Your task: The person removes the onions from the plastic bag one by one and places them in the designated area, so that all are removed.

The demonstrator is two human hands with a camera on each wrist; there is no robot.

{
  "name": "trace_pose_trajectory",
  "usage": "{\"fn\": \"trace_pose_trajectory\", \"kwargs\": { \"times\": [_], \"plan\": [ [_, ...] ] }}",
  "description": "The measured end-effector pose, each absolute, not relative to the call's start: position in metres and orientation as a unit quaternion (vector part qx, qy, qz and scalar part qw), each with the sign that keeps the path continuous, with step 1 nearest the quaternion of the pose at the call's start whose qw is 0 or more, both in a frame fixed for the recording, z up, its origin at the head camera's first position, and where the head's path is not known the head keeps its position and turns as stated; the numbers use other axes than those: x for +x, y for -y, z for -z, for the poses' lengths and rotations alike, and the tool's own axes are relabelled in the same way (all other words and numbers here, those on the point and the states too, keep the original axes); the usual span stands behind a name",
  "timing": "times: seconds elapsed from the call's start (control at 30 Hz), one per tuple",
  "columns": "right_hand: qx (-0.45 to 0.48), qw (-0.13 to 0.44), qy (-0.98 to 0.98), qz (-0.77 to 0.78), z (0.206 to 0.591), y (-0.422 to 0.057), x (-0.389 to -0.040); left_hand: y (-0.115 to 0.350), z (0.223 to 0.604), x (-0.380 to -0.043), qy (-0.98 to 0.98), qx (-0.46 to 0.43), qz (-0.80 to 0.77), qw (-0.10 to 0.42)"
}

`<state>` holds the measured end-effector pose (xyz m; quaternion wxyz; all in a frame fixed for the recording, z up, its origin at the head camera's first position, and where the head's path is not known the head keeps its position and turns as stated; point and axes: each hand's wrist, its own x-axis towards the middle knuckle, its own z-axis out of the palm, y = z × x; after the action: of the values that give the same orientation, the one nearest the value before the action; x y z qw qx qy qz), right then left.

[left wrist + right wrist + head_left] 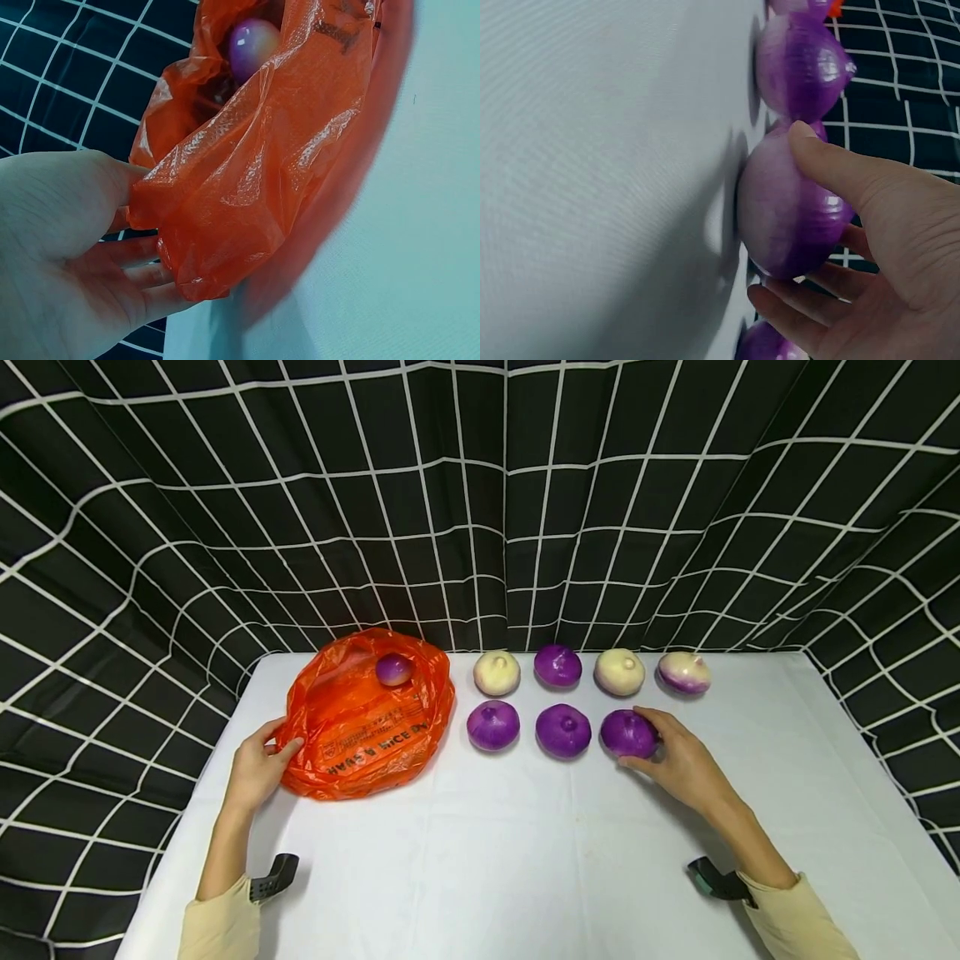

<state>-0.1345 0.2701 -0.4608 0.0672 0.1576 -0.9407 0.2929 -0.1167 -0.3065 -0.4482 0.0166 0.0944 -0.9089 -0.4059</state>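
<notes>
My left hand (258, 766) pinches the left rim of an orange plastic bag (375, 760), its thumb on the bag's near side in the left wrist view. The bag lies with its mouth spread and dark print on its side. Inside it sits a purple onion (394, 669), also visible in the left wrist view. Over on the right, my right hand (678, 760) holds a purple onion (628, 733) at the right end of the front row. Thumb and fingers curve round opposite sides of this onion (787, 206), which appears to rest on the table.
Two more purple onions (563, 731) stand in the front row. Behind them are a whitish onion (497, 673), a purple one (557, 667), another whitish one (619, 672) and a white-and-purple one (684, 673). Black gridded cloth (480, 527) backs the white table (480, 860).
</notes>
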Motion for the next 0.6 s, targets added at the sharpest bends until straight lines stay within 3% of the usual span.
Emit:
{"fn": "trace_pose_trajectory", "kwargs": {
  "times": [0.6],
  "plan": [
    [0.163, 0.045, 0.95, -0.264, 0.44, -0.27, -0.14, 0.305, 0.448, -0.116, 0.908, 0.094, 0.408, 0.017]
  ]
}}
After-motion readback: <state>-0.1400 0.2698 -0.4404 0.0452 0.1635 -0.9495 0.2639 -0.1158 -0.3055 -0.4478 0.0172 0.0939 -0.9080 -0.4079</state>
